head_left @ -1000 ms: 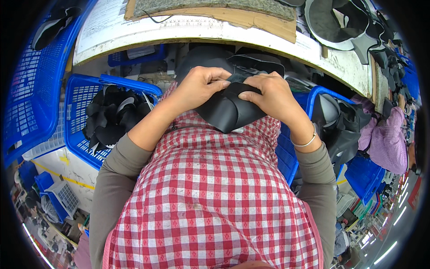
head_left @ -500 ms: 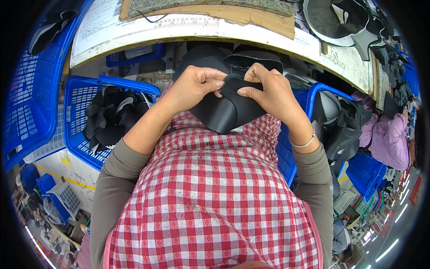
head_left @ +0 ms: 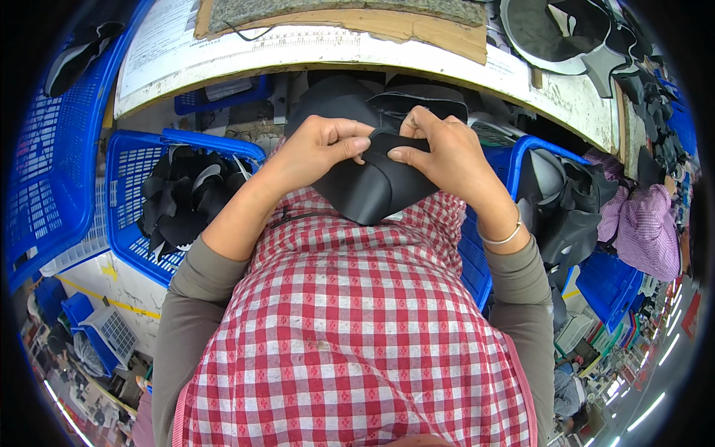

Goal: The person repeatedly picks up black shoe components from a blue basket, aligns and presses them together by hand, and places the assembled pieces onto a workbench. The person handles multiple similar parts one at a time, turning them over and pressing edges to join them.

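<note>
A black leather-like shoe upper piece [head_left: 365, 188] lies over my lap, just below the table's near edge. My left hand [head_left: 326, 149] pinches its upper edge between thumb and fingers. Close by on the right, my right hand [head_left: 441, 149] grips the same edge, its thumb flat on the black surface. A curved seam runs down the middle of the piece. Behind my hands, more black pieces [head_left: 337, 97] rest under the table; the fingertips on the far side of the edge are partly hidden.
A worn white table [head_left: 313, 54] with cardboard [head_left: 417, 43] and a grey slab [head_left: 350, 9] spans the front. Blue baskets of black pieces stand left [head_left: 123, 216] and right [head_left: 514, 167]. Grey-black uppers [head_left: 596, 63] lie at the table's right end. A person in pink checks [head_left: 648, 231] is at right.
My right hand has shifted slightly left along the edge, its thumb nearer my left hand. Both hands still hold the black piece.
</note>
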`<state>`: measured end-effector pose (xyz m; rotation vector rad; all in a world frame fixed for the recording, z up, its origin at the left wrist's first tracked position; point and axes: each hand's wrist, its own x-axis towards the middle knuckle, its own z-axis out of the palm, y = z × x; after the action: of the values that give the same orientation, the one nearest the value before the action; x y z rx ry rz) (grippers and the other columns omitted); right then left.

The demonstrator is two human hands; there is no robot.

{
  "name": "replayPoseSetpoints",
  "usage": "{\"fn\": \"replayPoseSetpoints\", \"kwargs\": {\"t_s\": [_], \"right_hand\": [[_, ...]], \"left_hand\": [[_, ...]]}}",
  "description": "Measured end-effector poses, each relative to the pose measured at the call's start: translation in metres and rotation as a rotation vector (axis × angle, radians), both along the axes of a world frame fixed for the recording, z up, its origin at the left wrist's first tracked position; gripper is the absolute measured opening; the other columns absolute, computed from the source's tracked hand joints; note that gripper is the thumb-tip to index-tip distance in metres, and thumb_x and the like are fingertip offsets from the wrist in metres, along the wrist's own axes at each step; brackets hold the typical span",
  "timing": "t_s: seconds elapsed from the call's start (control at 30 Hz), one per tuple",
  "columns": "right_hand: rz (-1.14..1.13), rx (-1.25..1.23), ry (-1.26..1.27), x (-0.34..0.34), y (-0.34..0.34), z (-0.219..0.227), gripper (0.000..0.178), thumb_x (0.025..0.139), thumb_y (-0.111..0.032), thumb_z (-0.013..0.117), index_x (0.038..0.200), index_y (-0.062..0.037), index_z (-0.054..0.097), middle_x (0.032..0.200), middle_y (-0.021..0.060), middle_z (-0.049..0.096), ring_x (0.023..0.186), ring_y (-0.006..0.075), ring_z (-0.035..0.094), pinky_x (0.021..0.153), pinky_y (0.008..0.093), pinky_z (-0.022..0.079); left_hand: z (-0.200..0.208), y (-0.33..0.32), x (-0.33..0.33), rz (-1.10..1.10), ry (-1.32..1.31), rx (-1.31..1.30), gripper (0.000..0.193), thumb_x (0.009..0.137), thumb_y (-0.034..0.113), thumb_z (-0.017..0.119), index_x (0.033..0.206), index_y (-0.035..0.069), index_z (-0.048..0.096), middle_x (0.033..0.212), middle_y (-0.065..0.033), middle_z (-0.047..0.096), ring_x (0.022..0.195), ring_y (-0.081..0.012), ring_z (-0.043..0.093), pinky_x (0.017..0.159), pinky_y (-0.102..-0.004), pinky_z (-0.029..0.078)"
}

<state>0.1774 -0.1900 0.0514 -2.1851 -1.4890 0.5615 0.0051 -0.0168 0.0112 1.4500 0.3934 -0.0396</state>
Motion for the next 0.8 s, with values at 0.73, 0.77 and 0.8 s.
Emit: {"fn": "replayPoseSetpoints", "kwargs": {"t_s": [0.73,0.77,0.8], "right_hand": [[-0.227,0.062,0.482,0.001,-0.029,0.003,0.038,0.087,-0.014,0.089,0.117,0.0022,0.071,0.092,0.0061,0.074,0.084,0.0091,0.065,0.074,0.0276,0.056],[-0.237,0.047,0.482,0.000,-0.029,0.005,0.038,0.087,-0.014,0.089,0.117,0.0022,0.071,0.092,0.0063,0.074,0.083,0.0093,0.066,0.074,0.0277,0.056],[-0.243,0.039,0.487,0.000,-0.029,0.007,0.038,0.087,-0.015,0.089,0.117,0.0022,0.071,0.092,0.0065,0.074,0.083,0.0096,0.066,0.074,0.0277,0.056]], "left_hand": [[0.020,0.009,0.021,-0.268,0.120,-0.044,0.034,0.091,0.006,0.082,0.123,-0.001,0.078,0.105,-0.0089,0.079,0.090,-0.0117,0.073,0.084,-0.0277,0.060],[0.023,0.009,0.024,-0.294,0.134,0.000,0.035,0.090,0.006,0.082,0.123,-0.002,0.078,0.105,-0.0096,0.080,0.089,-0.0119,0.073,0.084,-0.0278,0.061],[0.024,0.007,0.027,-0.294,0.145,-0.040,0.033,0.090,0.004,0.081,0.122,-0.002,0.078,0.102,-0.0096,0.080,0.087,-0.0119,0.073,0.082,-0.0277,0.060]]}}
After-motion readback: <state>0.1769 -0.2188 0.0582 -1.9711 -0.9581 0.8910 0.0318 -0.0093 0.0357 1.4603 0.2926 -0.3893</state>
